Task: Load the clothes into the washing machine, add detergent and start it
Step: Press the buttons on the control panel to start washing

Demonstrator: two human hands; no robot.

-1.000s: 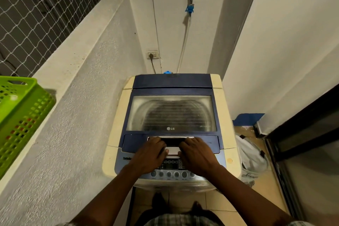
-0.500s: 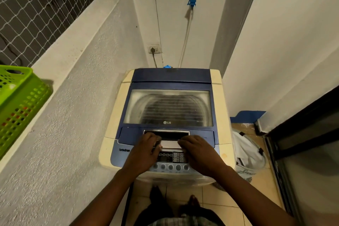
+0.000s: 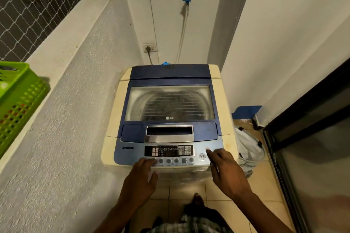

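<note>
A cream and blue top-loading washing machine (image 3: pixel 214 77) stands in front of me with its windowed lid (image 3: pixel 168 104) down; dark shapes show faintly through the glass. Its control panel (image 3: pixel 168 151) runs along the front edge with a row of round buttons. My left hand (image 3: pixel 141 178) rests at the front edge, fingertips at the leftmost buttons, holding nothing. My right hand (image 3: pixel 226 170) is at the panel's right end, its index fingertip on a round button just right of the start/pause button (image 3: pixel 202 156).
A green plastic basket (image 3: pixel 17 104) sits on the rough wall ledge at left. A white bag (image 3: pixel 248 147) lies on the tiled floor right of the machine. A dark sliding door (image 3: pixel 310 138) closes the right side. A wall socket (image 3: pixel 150 47) and hose are behind.
Both hands left the lid handle and moved back toward me. The left went to the left buttons, the right swung out to the panel's right end.
</note>
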